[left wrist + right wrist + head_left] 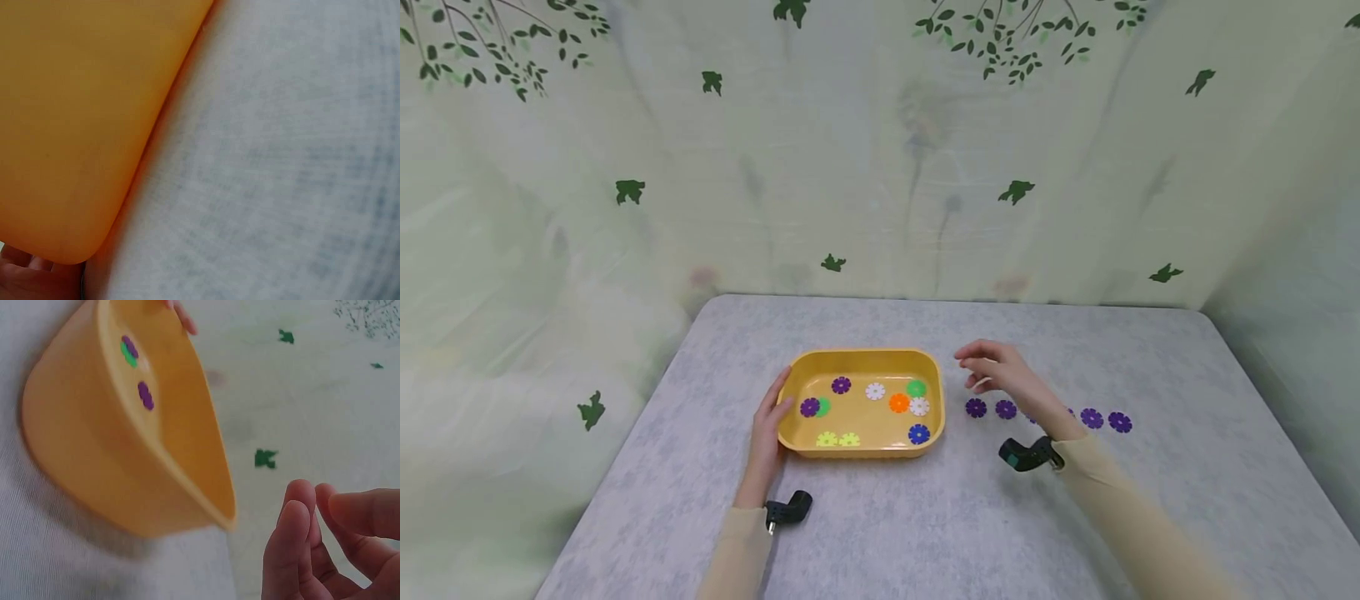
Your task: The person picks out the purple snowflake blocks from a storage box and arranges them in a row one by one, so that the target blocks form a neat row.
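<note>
A yellow plastic tray (pixel 861 452) sits on the table, with several flower-shaped pieces inside: purple (pixel 841 385), white (pixel 875 391), orange (pixel 898 403), yellow (pixel 826 439) and blue (pixel 919 434), plus green ones partly covered. My left hand (pixel 766 433) grips the tray's left side, thumb over the rim; the left wrist view shows fingers by the tray's corner. To the right of the tray, my right hand (pixel 996 367) hovers with loosely bent fingers and nothing visible between them. Below it runs a row of purple flower pieces (pixel 975 407), partly hidden by the right wrist.
The grey table (pixel 865 533) reaches back to a pale curtain (pixel 865 167) printed with green leaves. Purple pieces (pixel 1120 422) at the row's right end lie close to the right forearm. A black wrist camera (pixel 1028 455) hangs at the right wrist.
</note>
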A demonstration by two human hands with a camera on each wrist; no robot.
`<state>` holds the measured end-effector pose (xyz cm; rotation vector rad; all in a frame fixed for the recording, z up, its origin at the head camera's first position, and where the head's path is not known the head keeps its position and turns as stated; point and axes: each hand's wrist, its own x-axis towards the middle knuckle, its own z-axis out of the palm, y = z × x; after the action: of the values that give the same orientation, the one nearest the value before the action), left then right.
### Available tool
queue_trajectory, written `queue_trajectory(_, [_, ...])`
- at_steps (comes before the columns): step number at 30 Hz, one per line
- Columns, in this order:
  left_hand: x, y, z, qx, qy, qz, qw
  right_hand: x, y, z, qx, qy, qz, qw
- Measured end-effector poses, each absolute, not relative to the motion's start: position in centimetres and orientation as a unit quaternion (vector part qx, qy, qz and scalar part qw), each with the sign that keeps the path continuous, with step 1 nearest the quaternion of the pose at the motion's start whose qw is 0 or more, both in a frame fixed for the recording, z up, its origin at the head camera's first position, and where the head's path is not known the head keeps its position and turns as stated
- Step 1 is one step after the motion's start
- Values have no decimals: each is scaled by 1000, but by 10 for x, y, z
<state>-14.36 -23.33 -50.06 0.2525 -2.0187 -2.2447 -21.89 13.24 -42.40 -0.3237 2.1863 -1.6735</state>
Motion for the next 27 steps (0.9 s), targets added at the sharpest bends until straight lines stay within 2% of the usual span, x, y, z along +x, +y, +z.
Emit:
queue_trajectory(6, [-144, -233, -500, 80, -662, -743, 59, -229, 64, -419, -137, 747, -603, 245])
queue_trajectory(12, [-145, -234, -501, 80, -658, -747, 53, -236, 17, -426, -163, 725, -603, 291])
queue_trajectory(20, [-139, -228, -482, 81, -653, -752, 39, -237, -21, -443, -168, 723, -589, 318])
queue_trajectory(27, [-145, -235, -503, 79, -665, -741, 51, -240, -39, -456, -171, 742, -561, 325])
